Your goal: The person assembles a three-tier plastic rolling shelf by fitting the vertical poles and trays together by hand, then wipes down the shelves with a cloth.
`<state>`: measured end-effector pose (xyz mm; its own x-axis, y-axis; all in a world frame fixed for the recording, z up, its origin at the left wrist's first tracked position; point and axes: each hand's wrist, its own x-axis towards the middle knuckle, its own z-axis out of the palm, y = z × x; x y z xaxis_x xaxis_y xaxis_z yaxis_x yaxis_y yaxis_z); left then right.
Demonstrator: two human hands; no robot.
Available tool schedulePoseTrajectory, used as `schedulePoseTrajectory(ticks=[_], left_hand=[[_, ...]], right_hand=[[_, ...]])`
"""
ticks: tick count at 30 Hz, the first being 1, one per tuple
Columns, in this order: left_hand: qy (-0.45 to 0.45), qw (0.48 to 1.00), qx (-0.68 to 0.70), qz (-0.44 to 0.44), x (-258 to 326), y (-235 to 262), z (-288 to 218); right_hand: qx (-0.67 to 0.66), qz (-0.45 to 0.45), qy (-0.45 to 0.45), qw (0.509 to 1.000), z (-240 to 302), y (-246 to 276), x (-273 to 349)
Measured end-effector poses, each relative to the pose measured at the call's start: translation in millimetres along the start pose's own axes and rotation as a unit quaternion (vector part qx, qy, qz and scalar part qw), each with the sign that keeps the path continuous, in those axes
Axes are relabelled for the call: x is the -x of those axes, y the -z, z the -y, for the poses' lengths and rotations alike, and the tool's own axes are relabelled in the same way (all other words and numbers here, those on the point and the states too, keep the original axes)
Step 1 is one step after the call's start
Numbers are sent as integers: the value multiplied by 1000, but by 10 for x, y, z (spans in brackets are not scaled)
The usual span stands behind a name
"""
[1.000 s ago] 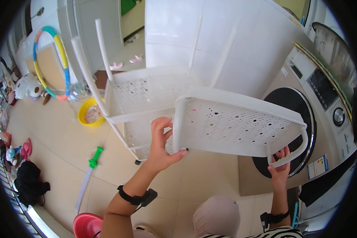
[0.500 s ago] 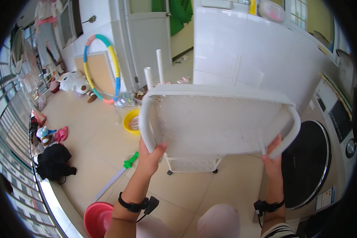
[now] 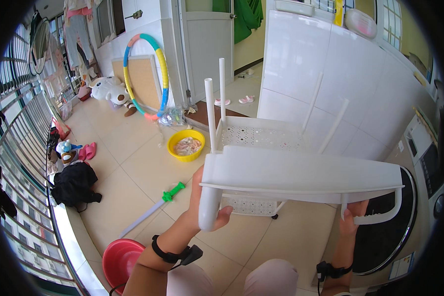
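Note:
A white plastic shelf tray is held in front of me, tipped up so one long side wall faces me. My left hand is closed round its left end, thumb on the near side. At the other end my right hand grips it next to a curved rim; some of its fingers are hidden. Behind and below stands a white rolling cart with perforated shelves and upright posts, its middle partly covered by the tray. Both wrists wear black bands.
On the tiled floor to the left are a yellow basin with cloth in it, a toy sword, a red basin and a black garment. A front-loading washer stands close on the right. A hoop leans by the door.
The tray has moved lower and to the right and has turned from showing its broad face to showing its side wall. More of the cart's posts and upper shelf now shows.

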<state>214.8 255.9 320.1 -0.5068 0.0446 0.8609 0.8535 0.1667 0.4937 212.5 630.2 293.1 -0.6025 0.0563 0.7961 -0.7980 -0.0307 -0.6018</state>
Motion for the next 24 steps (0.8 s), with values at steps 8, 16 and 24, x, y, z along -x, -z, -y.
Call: schedulePoseTrajectory(ticks=[8,16,24], left_hand=[[113,988,92,55,-40,-73,34],[288,894,258,225,-66,150,84],[358,925,114,52,-231,236,-120]], right_hand=[[10,-14,-21,1000,44,-11,31],[-172,-58,-402,897,155,277,201],[-152,25,-214,964,668,-228,-168]])
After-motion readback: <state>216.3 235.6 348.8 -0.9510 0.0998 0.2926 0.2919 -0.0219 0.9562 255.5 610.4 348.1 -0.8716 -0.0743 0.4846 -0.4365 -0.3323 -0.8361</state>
